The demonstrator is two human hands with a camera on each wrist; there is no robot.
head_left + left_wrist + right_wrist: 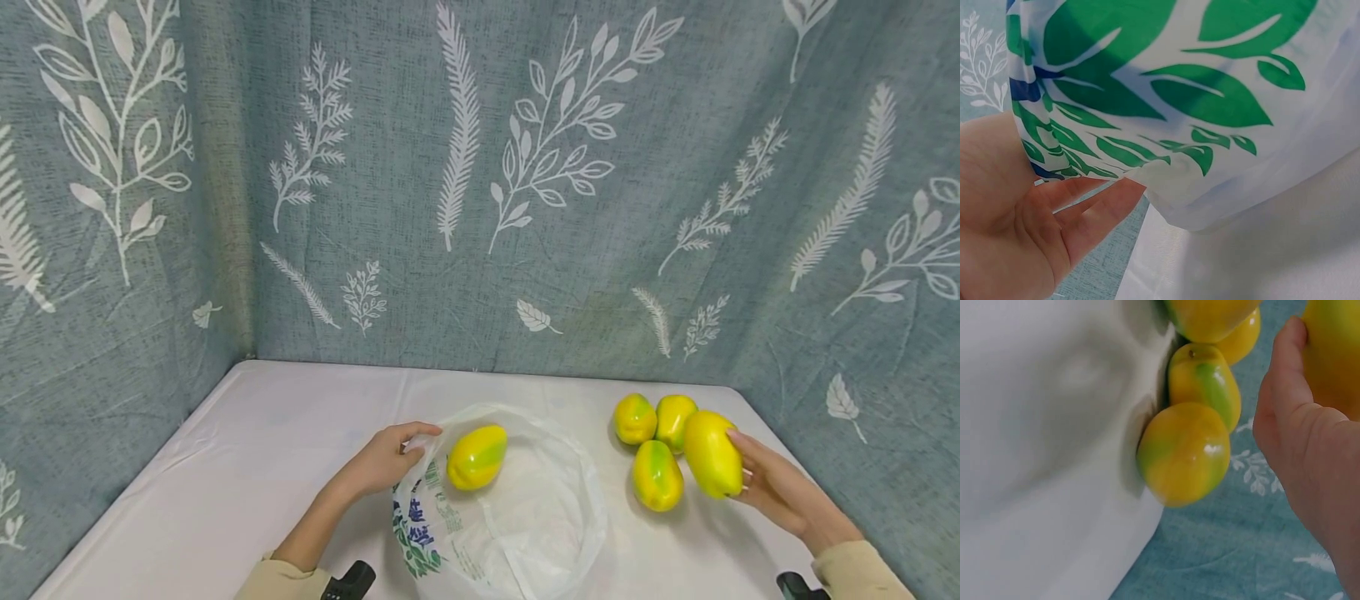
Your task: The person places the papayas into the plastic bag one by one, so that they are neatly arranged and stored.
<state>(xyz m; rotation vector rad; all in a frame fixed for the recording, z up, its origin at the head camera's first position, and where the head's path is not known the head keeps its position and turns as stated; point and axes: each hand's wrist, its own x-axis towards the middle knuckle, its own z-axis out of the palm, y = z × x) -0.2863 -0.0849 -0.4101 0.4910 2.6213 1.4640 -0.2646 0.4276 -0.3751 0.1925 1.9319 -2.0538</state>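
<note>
A white plastic bag [517, 508] with green leaf print stands with its mouth spread wide. Inside it, near the left side, lies one yellow-green mango [477, 457]. My left hand [384, 457] holds the bag's rim at the left, thumb and fingers on either side of the film; in the left wrist view the fingers [1107, 206] pass behind the printed plastic. On the right, my right hand [772, 483] grips another mango [712, 454] from its right side, raised above the table. Just left of it sit several more mangoes, among them a front one [657, 476].
White cloth covers the table [262, 467]. Two more mangoes, one at the far left of the group [634, 418] and one beside it [674, 421], rest near the back right. A blue-grey leaf-patterned curtain [420, 292] encloses the back and sides.
</note>
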